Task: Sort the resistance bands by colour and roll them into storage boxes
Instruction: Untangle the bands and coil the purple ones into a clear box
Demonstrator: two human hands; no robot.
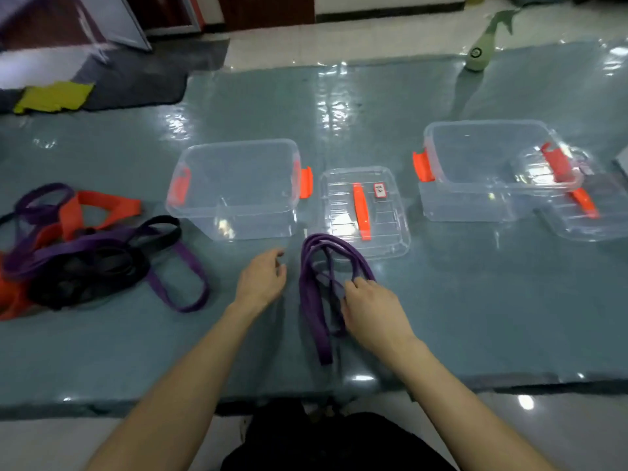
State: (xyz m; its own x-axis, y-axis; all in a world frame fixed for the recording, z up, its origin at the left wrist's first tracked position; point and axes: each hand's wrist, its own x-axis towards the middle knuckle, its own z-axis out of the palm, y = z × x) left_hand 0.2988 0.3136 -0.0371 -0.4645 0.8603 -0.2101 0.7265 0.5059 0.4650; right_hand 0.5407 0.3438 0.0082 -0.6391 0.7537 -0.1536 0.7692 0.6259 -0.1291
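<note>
So far: storage boxes [258,229] empty. Purple bands [311,300] lie bunched on the mat [492,307], right hand [373,312] fingers pinching them; left hand [261,282] fingers loosely apart, holding nothing. Mixed pile [85,253] unsorted.

Far left band pile [85,246], lid [339,202] between left box [238,222] and right box [458,202], folded bands [310,300] before lid

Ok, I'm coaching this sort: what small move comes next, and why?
Probably the left hand grips the folded purple resistance bands beside the right hand, which pinches them, to start rolling: it hovers free, and the clear plastic box beyond is empty.
</note>
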